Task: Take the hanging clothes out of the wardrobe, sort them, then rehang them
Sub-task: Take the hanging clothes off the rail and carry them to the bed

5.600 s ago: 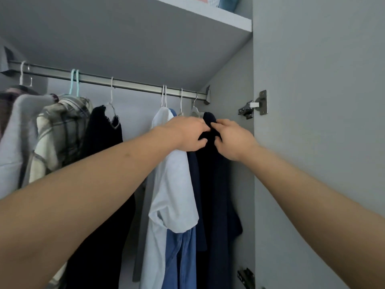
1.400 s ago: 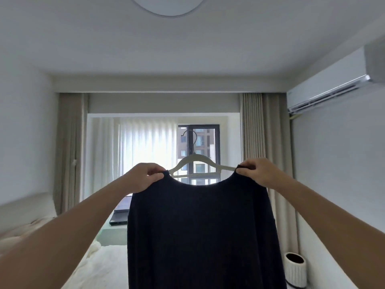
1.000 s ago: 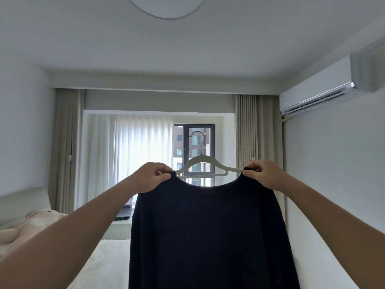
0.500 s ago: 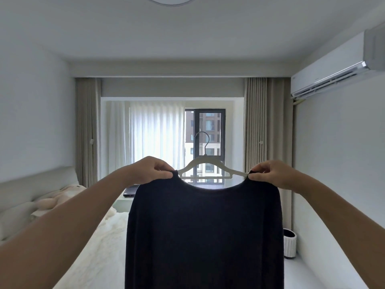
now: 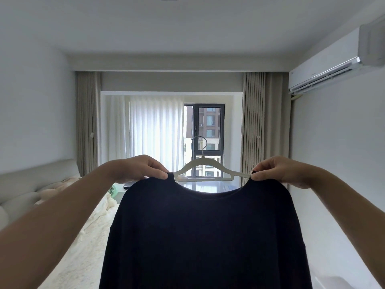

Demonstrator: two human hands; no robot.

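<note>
**Dark top held up by both shoulders**

While the dark navy top (image 5: 200, 236) hangs on its cream hanger (image 5: 203, 171) at chest height before the window (image 5: 205, 140), the left hand (image 5: 137, 170) and right hand (image 5: 277, 171) each pinch a shoulder between thumb and curled fingers, perhaps catching the hanger's ends too. A bed (image 5: 83, 243) lies lower left.

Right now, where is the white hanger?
In the head view's centre, the white hanger sits inside the dark top's neckline, between the left hand and right hand.

Head-worn view, facing window (image 5: 205, 140), roughly level
</note>
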